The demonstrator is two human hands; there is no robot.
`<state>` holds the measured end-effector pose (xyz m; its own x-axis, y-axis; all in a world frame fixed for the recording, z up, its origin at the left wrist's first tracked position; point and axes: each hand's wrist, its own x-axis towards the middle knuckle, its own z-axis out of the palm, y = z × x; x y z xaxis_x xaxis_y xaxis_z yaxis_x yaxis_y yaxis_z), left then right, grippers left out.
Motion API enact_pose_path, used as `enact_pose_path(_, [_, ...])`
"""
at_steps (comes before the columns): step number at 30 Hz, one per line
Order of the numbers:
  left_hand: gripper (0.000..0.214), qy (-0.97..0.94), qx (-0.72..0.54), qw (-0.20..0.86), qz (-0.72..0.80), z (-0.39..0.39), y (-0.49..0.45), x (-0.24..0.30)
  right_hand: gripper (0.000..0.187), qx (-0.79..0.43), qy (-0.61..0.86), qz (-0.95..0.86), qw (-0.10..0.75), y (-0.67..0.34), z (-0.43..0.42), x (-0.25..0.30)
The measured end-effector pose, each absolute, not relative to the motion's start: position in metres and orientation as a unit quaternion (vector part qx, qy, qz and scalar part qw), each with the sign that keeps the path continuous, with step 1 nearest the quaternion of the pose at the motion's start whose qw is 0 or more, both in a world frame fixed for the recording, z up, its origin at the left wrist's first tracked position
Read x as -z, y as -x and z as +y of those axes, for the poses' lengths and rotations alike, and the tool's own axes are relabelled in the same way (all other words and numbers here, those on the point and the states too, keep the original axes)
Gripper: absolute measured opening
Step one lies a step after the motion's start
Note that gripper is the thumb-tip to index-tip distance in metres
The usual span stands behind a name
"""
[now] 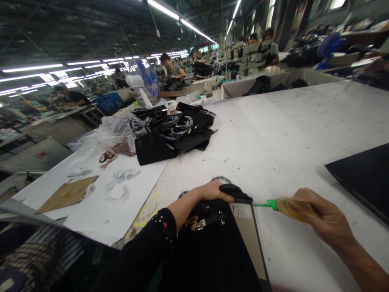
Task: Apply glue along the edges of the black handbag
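Observation:
A black handbag (209,251) with gold-coloured buckles (199,224) lies in front of me on the white table. My left hand (214,191) is closed on the bag's far edge, thumb over a folded black flap (235,192). Beige lining or board (247,227) shows along the bag's right side. On the right, my right hand (319,213) wraps round a squeeze bottle (291,207) of yellowish liquid, likely glue. Its thin green nozzle (263,205) points left, with the tip at or very close to the bag's far right corner.
Finished-looking black bags (182,129) are heaped beyond my left hand, beside clear plastic wrapping (106,132). A brown board (68,194) lies at left, a black panel (364,174) at right. A blue fan (148,79) stands behind the heap. Co-workers (173,71) sit farther off.

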<state>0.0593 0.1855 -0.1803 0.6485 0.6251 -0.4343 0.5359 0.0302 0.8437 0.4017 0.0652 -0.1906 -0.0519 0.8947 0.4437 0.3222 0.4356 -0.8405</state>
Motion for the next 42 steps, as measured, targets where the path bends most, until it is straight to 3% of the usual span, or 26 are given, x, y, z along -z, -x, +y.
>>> enact_pose_path(32, [0.048,-0.699,-0.037,0.596,0.394,0.187,-0.058,0.182,0.016,-0.244,0.422,-0.716,0.499,-0.399,0.06,0.193])
enact_pose_path(42, [0.048,-0.699,-0.034,0.591,0.401,0.19,-0.056,0.189,0.02,-0.163,0.369,-0.767,0.499,-0.381,0.059,0.163])
